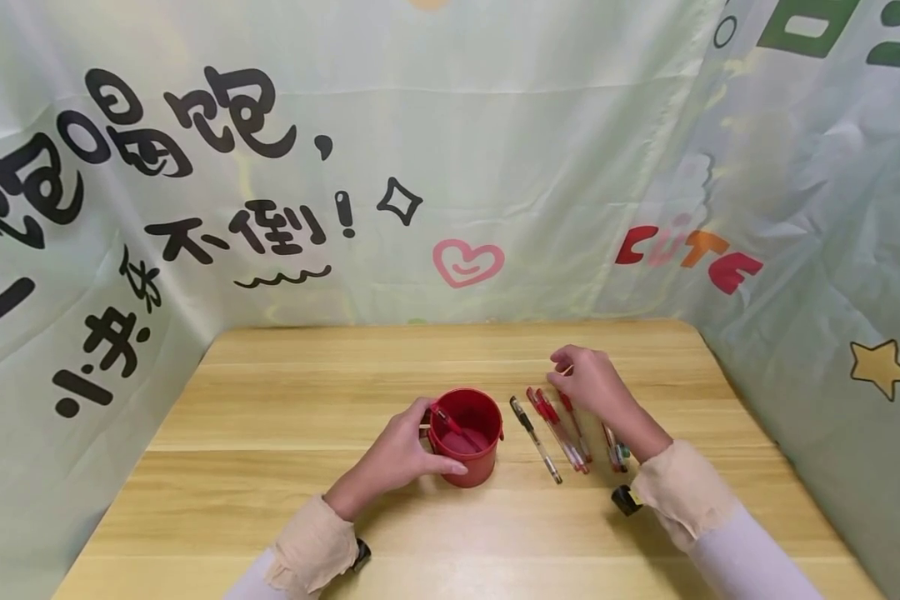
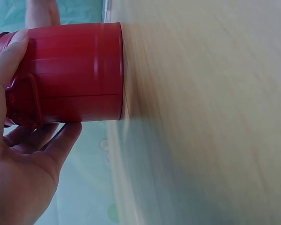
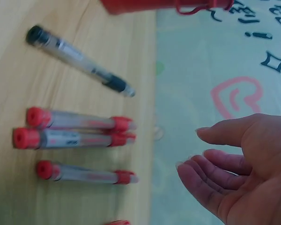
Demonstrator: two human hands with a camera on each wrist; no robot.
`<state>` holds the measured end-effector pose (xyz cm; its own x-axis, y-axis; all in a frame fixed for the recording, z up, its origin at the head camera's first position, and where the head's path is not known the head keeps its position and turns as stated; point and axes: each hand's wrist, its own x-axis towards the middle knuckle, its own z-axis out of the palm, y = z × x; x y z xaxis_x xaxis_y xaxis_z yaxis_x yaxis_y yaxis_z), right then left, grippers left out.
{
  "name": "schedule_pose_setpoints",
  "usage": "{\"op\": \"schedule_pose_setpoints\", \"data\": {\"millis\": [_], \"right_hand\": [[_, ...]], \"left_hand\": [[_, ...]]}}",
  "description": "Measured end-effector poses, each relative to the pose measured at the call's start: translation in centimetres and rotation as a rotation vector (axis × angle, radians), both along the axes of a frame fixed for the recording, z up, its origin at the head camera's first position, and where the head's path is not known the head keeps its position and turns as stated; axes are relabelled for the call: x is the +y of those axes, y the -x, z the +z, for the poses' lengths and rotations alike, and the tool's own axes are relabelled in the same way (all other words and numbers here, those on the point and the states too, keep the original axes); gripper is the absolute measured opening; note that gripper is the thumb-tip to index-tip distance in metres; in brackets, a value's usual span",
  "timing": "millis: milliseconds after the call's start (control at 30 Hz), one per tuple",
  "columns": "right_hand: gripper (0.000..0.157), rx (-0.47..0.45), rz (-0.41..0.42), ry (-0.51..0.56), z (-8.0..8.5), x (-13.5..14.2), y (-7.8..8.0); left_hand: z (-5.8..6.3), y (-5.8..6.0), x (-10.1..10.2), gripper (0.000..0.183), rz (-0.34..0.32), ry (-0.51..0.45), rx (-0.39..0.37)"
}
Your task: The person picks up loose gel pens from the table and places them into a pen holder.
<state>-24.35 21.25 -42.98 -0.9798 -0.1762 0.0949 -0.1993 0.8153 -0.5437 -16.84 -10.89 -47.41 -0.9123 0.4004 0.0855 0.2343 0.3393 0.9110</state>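
Note:
My left hand [image 1: 393,446] grips a small red bucket [image 1: 474,469] at its left side, thumb on the near side and fingers round the far side. Inside the bucket a red pen [image 1: 450,423] leans against the wall. Above the far ends of the pens, my right hand [image 1: 592,379] hovers with loosely bent fingers; in the right wrist view nothing lies between thumb and fingers. A black-capped pen [image 1: 536,439] lies right of the bucket. Beside it are two red pens [image 1: 557,429] close together and another red pen [image 3: 84,173] slightly apart.
More pens [image 1: 615,450] lie under the right forearm, partly hidden, one with a green part. The wooden table [image 1: 232,467] is bordered by a printed cloth [image 1: 390,125] at the back and sides. Black wrist devices [image 1: 627,500] hang at both cuffs.

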Motion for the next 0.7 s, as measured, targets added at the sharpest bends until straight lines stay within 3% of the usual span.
{"op": "schedule_pose_setpoints", "data": {"millis": [267, 533, 600, 700], "right_hand": [[0.036, -0.041, -0.025, -0.054, -2.1, 0.6, 1.6], [0.038, -0.095, -0.043, -0.152, -2.9, 0.5, 2.1], [0.033, -0.087, -0.048, -0.171, -3.2, 0.6, 2.1], [0.011, -0.086, -0.052, -0.192, -3.5, 0.6, 2.1]], "left_hand": [[0.0, 0.0, 0.0, 0.091, 0.000, 0.002, 0.001], [0.0, 0.0, 0.1, 0.091, 0.007, 0.021, 0.018], [0.0, 0.0, 0.1, 0.091, 0.007, 0.021, 0.019], [0.1, -0.1, 0.1, 0.091, 0.003, 0.021, 0.017]]}}
